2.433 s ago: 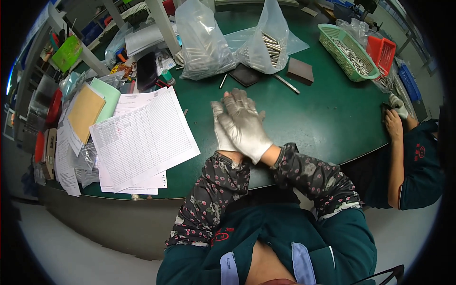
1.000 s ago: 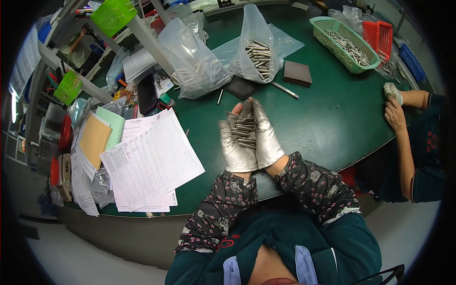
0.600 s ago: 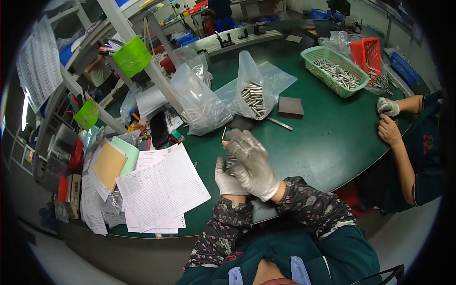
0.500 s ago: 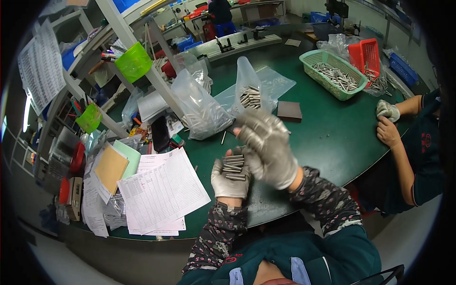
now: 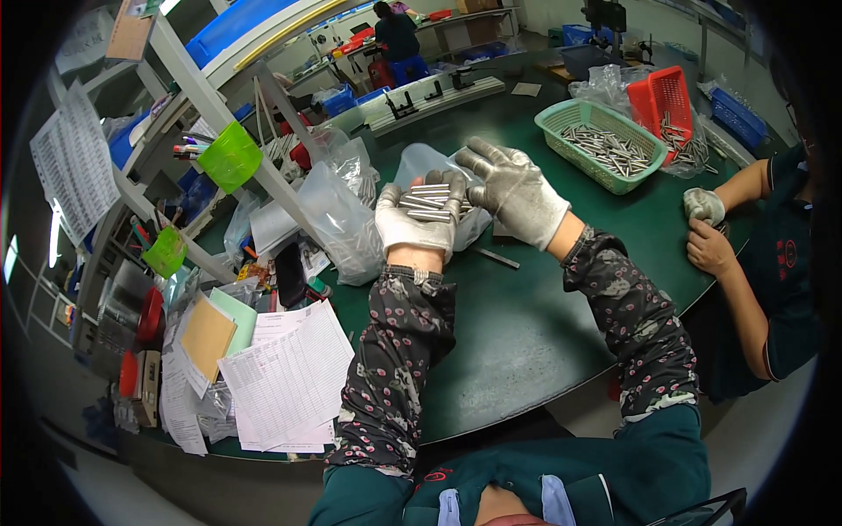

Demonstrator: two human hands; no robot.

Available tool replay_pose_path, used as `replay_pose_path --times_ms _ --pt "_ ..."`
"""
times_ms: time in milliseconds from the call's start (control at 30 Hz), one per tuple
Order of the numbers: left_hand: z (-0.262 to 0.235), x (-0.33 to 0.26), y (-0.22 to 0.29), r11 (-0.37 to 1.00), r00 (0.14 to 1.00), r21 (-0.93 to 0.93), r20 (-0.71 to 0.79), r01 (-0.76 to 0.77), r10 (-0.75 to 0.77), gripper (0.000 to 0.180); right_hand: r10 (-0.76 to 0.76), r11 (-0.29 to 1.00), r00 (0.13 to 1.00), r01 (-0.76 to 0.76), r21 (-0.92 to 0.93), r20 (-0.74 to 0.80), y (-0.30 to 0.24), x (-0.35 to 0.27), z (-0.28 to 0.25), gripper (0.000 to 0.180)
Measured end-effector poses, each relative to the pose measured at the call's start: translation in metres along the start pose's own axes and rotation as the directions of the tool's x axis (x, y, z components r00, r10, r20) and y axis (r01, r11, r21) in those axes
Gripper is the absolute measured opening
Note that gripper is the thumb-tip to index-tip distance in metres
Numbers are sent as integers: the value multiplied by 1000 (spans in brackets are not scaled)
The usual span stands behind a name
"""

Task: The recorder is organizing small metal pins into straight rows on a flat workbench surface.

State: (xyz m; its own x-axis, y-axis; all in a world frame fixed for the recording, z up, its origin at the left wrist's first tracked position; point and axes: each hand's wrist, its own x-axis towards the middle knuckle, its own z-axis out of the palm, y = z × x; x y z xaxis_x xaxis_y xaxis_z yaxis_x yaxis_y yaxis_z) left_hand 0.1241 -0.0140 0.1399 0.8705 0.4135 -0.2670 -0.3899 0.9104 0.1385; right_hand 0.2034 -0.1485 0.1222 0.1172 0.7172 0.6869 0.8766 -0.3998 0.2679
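Note:
My left hand, in a pale work glove, is palm up with its fingers curled around several short steel pins. Beside it, my right hand, gloved too, has its fingers stretched out with nothing visible in them. Both hands are above an opened clear plastic bag, which they partly hide. A second plastic bag full of pins leans just left of my left hand. On the green table, a single steel bar lies below my right hand. A dark flat block is mostly covered by that hand.
A green basket of pins stands at the right back, beside a red basket. Paper sheets cover the table's left side near a shelf post. At the right edge sits a co-worker, whose hands rest near the table rim.
Both hands have moved away from me toward the plastic bag, the left still carrying pins. My right hand has swung off the left and spread its fingers.

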Motion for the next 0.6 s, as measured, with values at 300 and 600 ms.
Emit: replay_pose_path --times_ms 300,600 --pt "29 30 21 910 987 413 -132 -32 94 73 -88 995 996 88 40 3 11 8 -2 22" --pt "-7 4 71 -339 895 881 406 -329 186 39 -99 990 982 81 115 164 15 23 -10 15"
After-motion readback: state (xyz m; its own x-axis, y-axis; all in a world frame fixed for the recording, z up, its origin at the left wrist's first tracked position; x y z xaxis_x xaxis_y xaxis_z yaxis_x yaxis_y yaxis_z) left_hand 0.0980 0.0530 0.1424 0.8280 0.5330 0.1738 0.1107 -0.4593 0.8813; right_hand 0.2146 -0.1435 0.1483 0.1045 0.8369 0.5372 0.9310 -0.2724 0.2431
